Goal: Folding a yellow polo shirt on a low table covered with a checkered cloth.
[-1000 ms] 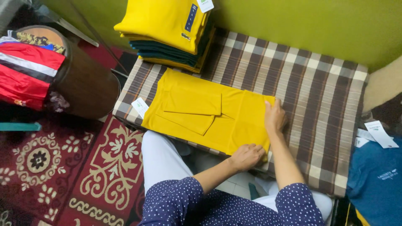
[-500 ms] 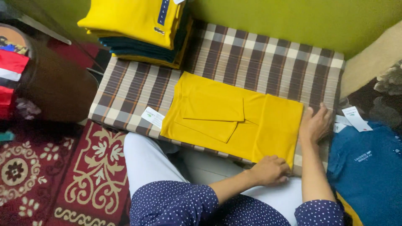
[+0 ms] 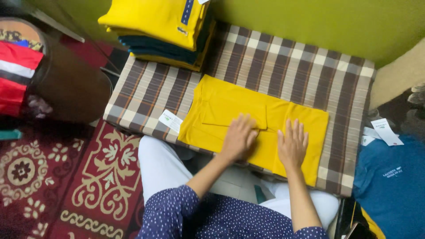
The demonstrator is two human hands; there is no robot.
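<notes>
A folded mustard-yellow shirt (image 3: 230, 106) lies on a brown-and-white checked board (image 3: 310, 75) across my lap. My left hand (image 3: 239, 137) rests flat on the shirt's middle, fingers spread, next to the folded-in sleeve. My right hand (image 3: 292, 144) presses flat on the shirt's right part, fingers apart. A white paper tag (image 3: 170, 121) sticks out at the shirt's left edge. Neither hand grips anything.
A stack of folded yellow and dark green shirts (image 3: 164, 26) sits at the board's far left corner. A blue shirt (image 3: 392, 186) with loose white tags (image 3: 387, 131) lies to the right. A round brown drum (image 3: 66, 84) with red cloth (image 3: 15, 75) stands left, on a patterned red rug (image 3: 57, 186).
Both hands moved from the shirt's right edge inward onto its middle and now lie flat on it. The camera view has shifted slightly.
</notes>
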